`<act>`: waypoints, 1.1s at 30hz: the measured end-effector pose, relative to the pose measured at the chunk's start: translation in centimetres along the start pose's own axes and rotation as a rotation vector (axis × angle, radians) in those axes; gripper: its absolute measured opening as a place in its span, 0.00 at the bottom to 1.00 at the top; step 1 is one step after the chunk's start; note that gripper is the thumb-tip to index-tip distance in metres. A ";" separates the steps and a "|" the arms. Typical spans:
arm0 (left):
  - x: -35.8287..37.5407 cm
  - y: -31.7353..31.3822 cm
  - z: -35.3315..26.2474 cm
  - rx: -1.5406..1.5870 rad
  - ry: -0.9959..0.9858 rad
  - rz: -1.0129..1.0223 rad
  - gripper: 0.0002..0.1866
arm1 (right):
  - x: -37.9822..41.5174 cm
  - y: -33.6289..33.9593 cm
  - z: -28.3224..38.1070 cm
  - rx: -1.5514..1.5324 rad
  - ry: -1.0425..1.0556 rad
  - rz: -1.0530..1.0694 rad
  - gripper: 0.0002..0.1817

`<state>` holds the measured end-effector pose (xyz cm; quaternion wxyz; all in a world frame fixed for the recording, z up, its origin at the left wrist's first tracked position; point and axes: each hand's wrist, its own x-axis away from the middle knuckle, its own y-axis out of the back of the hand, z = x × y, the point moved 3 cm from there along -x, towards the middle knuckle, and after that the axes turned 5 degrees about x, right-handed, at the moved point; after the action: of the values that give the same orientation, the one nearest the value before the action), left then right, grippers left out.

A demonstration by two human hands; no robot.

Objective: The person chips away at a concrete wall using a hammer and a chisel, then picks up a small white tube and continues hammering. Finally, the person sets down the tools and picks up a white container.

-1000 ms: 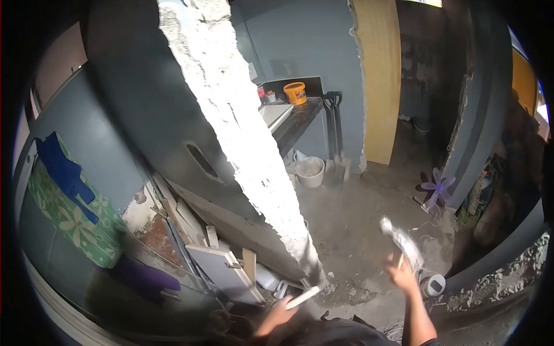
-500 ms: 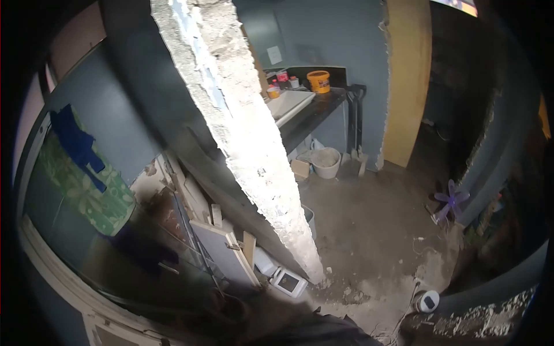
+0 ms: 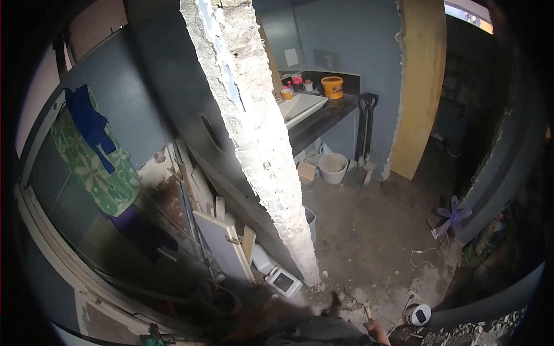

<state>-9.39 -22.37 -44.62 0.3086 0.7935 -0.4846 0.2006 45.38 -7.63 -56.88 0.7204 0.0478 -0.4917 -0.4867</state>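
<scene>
Far left, well up and away from both hands' fingers: blue cloth (image 3: 92, 124) over a green flowered cloth (image 3: 98, 173), both hanging. Nearer the left fingers, boards (image 3: 222, 241) leaned in a loose stack.

Wall edge (image 3: 259, 144) rose beyond and between the hands, lit hard. Its rendering was gone along the whole visible height, leaving raw, ragged masonry; pale bluish strips remained high up. Judged well advanced there, not wholly bare.

Left hand (image 3: 266, 312): only a brownish blur low in view, probably this hand. Could not tell whether its fingers were wide or narrow, or held anything. A white can (image 3: 284, 281) lay just beyond it.

Farther off, beyond the right fingers and up: desk (image 3: 334, 112) with basin (image 3: 303, 105) and yellow tub (image 3: 332, 87); bucket (image 3: 333, 173) on the floor (image 3: 375, 230), shovels (image 3: 365, 127) upright beside it.

Rubble (image 3: 346, 301) lay near the right fingers, to their left and ahead, by the foot of the wall edge. Chips were scattered, not gathered; clearing judged undone.

Right hand (image 3: 377, 330): fingers closed round a wooden handle (image 3: 367, 312), which pointed ahead, away from the body. Tool's head not clear.

Right of those fingers, near: white pot (image 3: 419, 315). Farther ahead, purple fan blades (image 3: 454, 214) near the wall.
</scene>
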 end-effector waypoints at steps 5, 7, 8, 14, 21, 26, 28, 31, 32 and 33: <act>1.2 0.8 -0.1 0.049 -0.072 -0.099 0.15 | 6.4 3.3 10.6 -0.016 0.201 -0.360 0.19; 2.5 1.4 0.3 0.075 -0.151 -0.172 0.15 | 5.4 1.6 11.0 -0.097 0.314 -0.416 0.21; 2.8 1.6 0.4 0.084 -0.206 -0.209 0.15 | 4.8 0.9 11.5 -0.123 0.317 -0.357 0.19; 6.4 3.4 -10.8 0.016 -0.735 -0.292 0.13 | 5.6 -1.0 16.5 -0.209 0.420 -0.327 0.17; 14.5 5.3 -36.9 -0.074 -1.398 -0.128 0.14 | 11.3 -0.3 27.2 -0.259 0.453 -0.417 0.14; 12.6 5.0 -44.5 -0.026 -1.369 0.118 0.18 | 17.0 1.4 36.7 -0.413 0.705 -0.641 0.12; 11.4 4.8 -45.3 0.039 -1.417 0.091 0.22 | 18.7 1.5 38.8 -0.468 0.728 -0.702 0.10; 11.1 5.5 -46.2 0.023 -1.367 0.226 0.24 | 21.7 2.0 41.9 -0.500 0.768 -0.808 0.18; 10.9 5.6 -46.4 0.018 -1.361 0.271 0.25 | 24.0 2.7 44.0 -0.633 0.892 -0.738 0.25; 10.6 5.6 -46.5 0.025 -1.364 0.294 0.25 | 26.2 3.3 46.4 -0.766 1.017 -0.661 0.32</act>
<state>-10.53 0.71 -2.54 -0.1039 0.6720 -0.6702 -0.2974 13.68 -6.52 -13.95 0.6413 0.1586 0.1504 -0.7355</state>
